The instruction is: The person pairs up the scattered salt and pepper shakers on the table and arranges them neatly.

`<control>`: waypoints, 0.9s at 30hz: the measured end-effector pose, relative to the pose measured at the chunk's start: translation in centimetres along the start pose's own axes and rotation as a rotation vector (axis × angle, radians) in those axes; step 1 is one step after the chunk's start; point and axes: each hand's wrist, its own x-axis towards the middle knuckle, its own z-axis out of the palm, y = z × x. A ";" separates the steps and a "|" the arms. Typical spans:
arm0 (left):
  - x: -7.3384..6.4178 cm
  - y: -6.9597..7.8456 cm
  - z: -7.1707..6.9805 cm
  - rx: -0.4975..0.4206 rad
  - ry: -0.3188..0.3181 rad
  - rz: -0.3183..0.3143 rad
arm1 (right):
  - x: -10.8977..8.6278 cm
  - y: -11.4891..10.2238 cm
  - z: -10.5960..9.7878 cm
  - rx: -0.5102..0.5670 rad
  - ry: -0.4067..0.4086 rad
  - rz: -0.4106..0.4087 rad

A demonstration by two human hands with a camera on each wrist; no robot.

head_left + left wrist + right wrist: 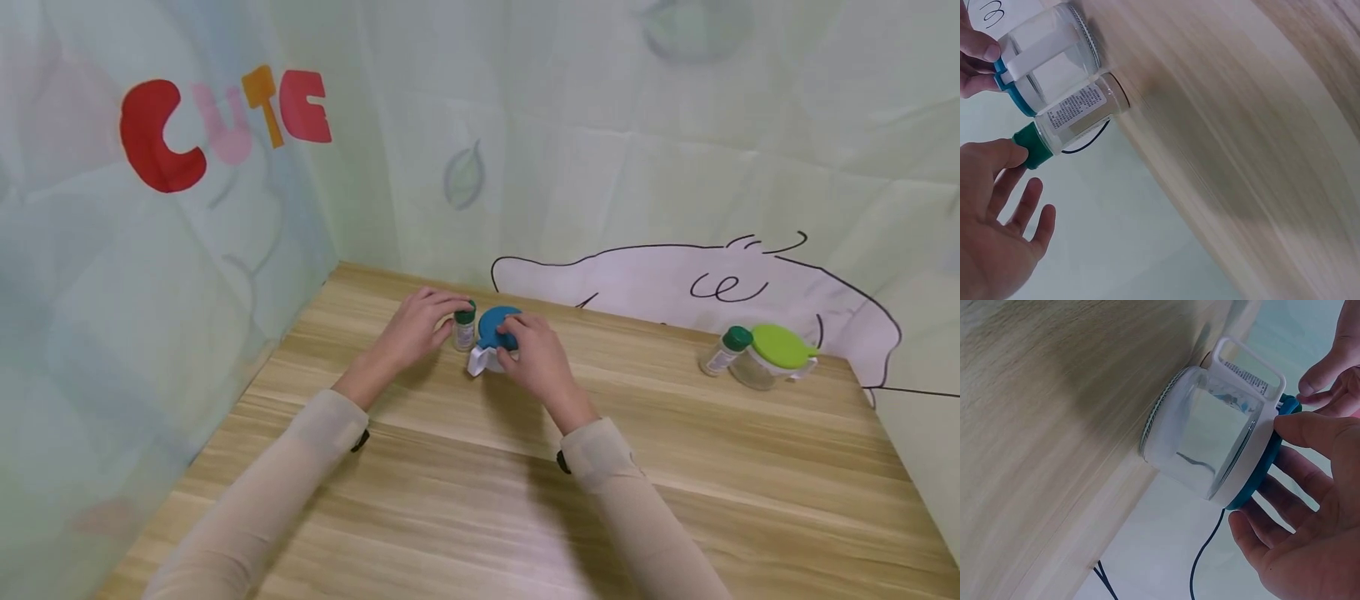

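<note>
My left hand (414, 332) pinches the green cap (1036, 147) of a small clear spice bottle (1082, 111) between thumb and forefinger, its other fingers spread loosely. The bottle has a printed white label and stands upright near the table's back edge. Right beside it is a clear jar (1194, 434) with a blue lid (495, 320) and a white handle (1254, 365). The right hand (542, 357) holds that lid from above, thumb on the near side and fingers curled around the rim. The jar's base rests on the table.
Toward the back right of the wood-grain table (450, 517) stand another green-capped bottle (722, 354) and a clear jar with a lime-green lid (780, 346). Printed cloth walls (570, 167) rise behind and at the left. Dark cords (1200, 556) show in the right wrist view.
</note>
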 end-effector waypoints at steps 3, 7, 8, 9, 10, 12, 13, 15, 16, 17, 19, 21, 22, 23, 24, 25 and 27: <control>0.1 0.1 -0.1 0.019 -0.017 -0.011 | -0.1 0.0 0.1 0.003 -0.003 0.009; 0.3 0.4 -0.1 0.039 -0.033 -0.020 | -0.2 0.0 0.1 0.006 0.005 0.018; 0.4 0.4 -0.1 0.042 -0.035 -0.021 | -0.2 0.0 0.0 0.004 0.008 0.018; 0.4 0.5 -0.1 0.043 -0.036 -0.021 | -0.2 0.0 0.0 0.001 0.012 0.016; 0.4 0.5 -0.1 0.044 -0.035 -0.022 | -0.2 0.0 0.0 -0.002 0.015 0.015; 0.4 0.5 -0.2 0.046 -0.029 -0.021 | -0.2 -0.1 0.0 -0.005 0.013 0.012; 0.3 0.5 -0.2 0.046 -0.025 -0.021 | -0.2 -0.1 0.0 -0.007 0.012 0.009; 0.3 0.5 -0.3 0.048 -0.015 -0.017 | -0.1 -0.1 0.0 -0.008 0.011 0.005; 0.2 0.5 -0.3 0.051 -0.011 -0.014 | -0.1 -0.2 0.0 -0.007 0.011 0.002; 0.2 0.5 -0.3 0.052 -0.007 -0.012 | -0.1 -0.2 0.0 -0.006 0.012 0.000; 0.1 0.5 -0.3 0.053 0.001 -0.009 | -0.1 -0.1 0.0 -0.002 0.018 -0.002; 0.1 0.5 -0.2 0.055 0.006 -0.008 | -0.1 -0.1 0.0 0.002 0.020 -0.001; 0.1 0.5 -0.2 0.058 0.009 -0.008 | -0.1 -0.1 0.1 0.004 0.020 0.000; 0.1 0.5 -0.2 0.058 0.012 -0.007 | -0.1 0.0 0.1 0.007 0.018 0.002; 0.1 0.5 -0.1 0.061 0.015 -0.006 | -0.1 0.0 0.1 0.006 0.018 0.003; 0.1 0.5 -0.1 0.063 0.018 -0.005 | -0.1 0.0 0.1 0.004 0.017 0.002; 0.0 0.5 0.0 0.066 0.021 -0.005 | -0.1 0.0 0.1 0.001 0.020 -0.005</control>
